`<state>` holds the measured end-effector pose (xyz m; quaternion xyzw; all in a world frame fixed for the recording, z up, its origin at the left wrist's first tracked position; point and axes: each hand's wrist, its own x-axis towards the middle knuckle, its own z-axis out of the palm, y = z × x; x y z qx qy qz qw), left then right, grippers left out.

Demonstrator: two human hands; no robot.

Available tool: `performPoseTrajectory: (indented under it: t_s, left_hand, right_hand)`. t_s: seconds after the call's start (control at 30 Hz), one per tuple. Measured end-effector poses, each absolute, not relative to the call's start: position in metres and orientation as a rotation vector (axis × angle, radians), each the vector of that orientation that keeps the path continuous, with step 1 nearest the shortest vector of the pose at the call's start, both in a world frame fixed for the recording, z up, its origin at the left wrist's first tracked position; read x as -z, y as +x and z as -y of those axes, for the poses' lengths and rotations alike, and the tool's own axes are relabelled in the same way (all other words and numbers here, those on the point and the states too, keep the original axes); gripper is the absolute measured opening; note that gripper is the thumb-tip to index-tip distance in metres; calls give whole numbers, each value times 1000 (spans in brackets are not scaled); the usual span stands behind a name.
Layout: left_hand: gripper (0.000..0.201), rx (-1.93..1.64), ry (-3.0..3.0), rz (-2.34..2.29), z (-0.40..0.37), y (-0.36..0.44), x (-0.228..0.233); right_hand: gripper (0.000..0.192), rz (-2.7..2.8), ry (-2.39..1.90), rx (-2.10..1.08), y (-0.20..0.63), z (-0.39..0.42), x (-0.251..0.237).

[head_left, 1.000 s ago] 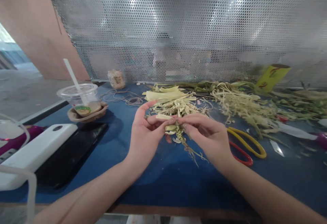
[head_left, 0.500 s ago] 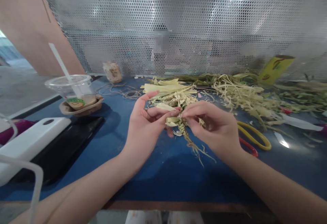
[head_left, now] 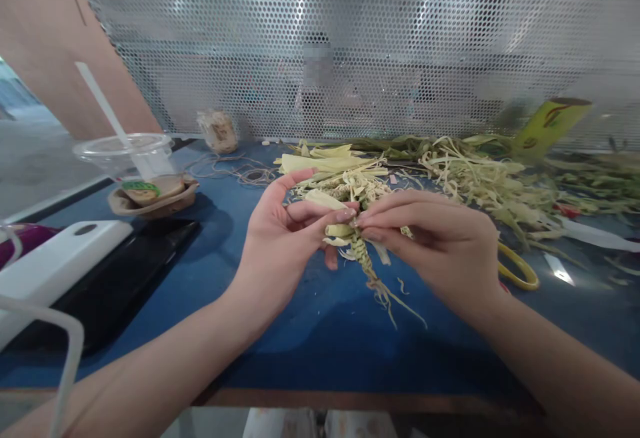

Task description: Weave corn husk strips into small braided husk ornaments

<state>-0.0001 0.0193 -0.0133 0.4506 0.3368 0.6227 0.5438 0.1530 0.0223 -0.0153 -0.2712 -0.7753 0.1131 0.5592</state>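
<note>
My left hand [head_left: 287,231] is closed on a pale green braided piece of dried corn husk [head_left: 361,253], thumb pressed near its top. A thin braid with frayed ends hangs down from it over the blue table [head_left: 300,331]. My right hand [head_left: 440,238] pinches at the upper part of the same piece, its fingertips almost meeting my left thumb. What exactly lies between the right fingertips is too small to make out. Behind my hands lie loose husk strips [head_left: 320,161], partly covered by my fingers.
To the left stand a plastic cup with a straw [head_left: 125,151] in a cardboard holder, a white device [head_left: 65,265] and a black tablet-like slab [head_left: 130,285]. At the back are a jar [head_left: 219,131], twine [head_left: 250,175] and a yellow tube [head_left: 555,125]. Yellow-handled scissors [head_left: 523,271] lie right, beside shredded husk [head_left: 465,178].
My right hand has shifted slightly right, with its fingers more stretched out, and covers more of the scissors' handles. The left hand keeps its hold. The whole view has tilted a little.
</note>
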Motion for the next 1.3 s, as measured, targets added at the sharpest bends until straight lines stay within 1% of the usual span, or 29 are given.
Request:
performPoseTrajectory:
  t_s: [0.17, 0.23, 0.53, 0.63, 0.77, 0.9, 1.1, 1.3]
  left_hand:
    - [52, -1475, 1079, -745, -19, 0, 16]
    - [51, -1467, 1084, -758, -19, 0, 17]
    - [53, -1448, 1108, -763, -18, -2, 16]
    - [55, -1417, 1104, -765, -16, -3, 15]
    - [57, -1381, 1119, -737, -14, -4, 13]
    - [58, -1364, 1130, -749, -13, -4, 13]
    - [56, -1330, 1150, -751, -11, -3, 13]
    - [56, -1271, 1210, -723, -11, -4, 14]
  right_hand:
    - [16, 1749, -702, -496, 151, -25, 18]
    - [16, 1737, -719, -528, 149, -25, 18]
    - [10, 1716, -697, -362, 147, -19, 23]
    - [10, 1734, -686, -286, 149, -21, 24]
    - [12, 1801, -639, -261, 153, -24, 22]
    - [14, 1840, -530, -75, 155, -21, 19]
    - [15, 1900, -530, 128, 156, -16, 14]
    - [13, 1914, -594, 57, 157, -16, 10]
